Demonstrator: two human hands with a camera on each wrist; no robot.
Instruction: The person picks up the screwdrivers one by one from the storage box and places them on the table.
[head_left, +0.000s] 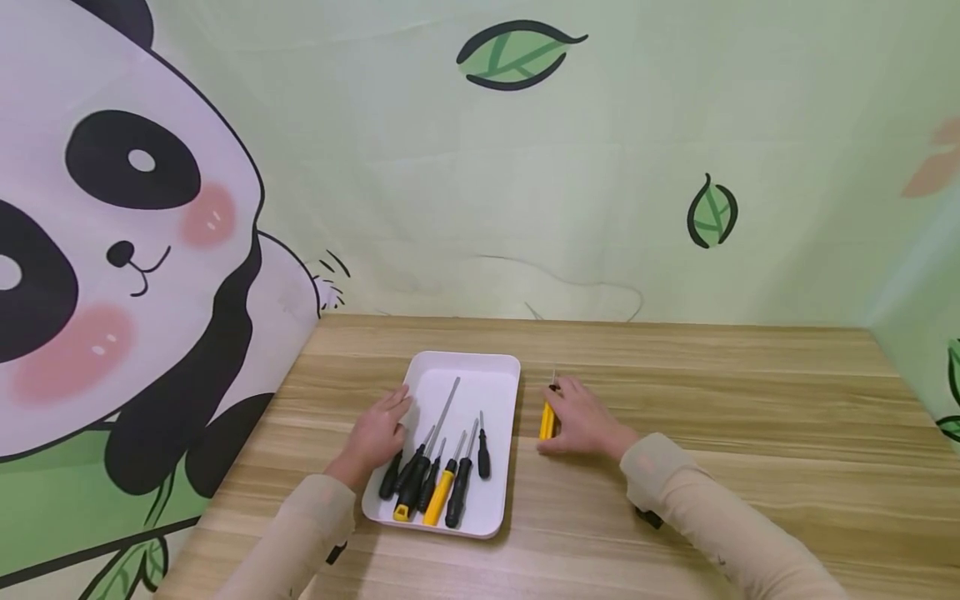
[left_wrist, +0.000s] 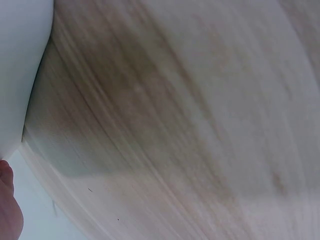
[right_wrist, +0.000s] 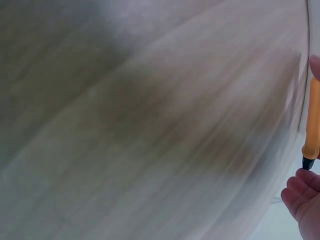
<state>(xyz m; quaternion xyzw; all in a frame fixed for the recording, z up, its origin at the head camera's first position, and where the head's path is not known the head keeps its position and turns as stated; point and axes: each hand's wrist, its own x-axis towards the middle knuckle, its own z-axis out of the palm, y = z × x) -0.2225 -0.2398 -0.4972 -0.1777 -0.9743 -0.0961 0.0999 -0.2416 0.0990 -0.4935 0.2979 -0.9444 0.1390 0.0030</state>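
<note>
My right hand (head_left: 581,419) grips a yellow-handled screwdriver (head_left: 547,421) between thumb and fingers, to the right of the white tray (head_left: 504,500). The screwdriver stands roughly upright in the head view, its thin shaft pointing toward the wall. In the right wrist view its orange-looking handle (right_wrist: 312,120) runs between thumb and fingers, with a black collar near the fingertips. My left hand (head_left: 375,433) rests at the tray's left rim, fingers extended along it. Only its fingertips (left_wrist: 6,175) appear in the left wrist view, close to the tray's outer wall (left_wrist: 22,65).
Inside the tray lie several screwdrivers, among them a yellow-handled one (head_left: 440,496), a black one (head_left: 459,492) and a short black one (head_left: 483,458). The tray stands on a wood-grain table (head_left: 712,383). Behind the table rises a wall (head_left: 420,217) printed with leaves and a panda.
</note>
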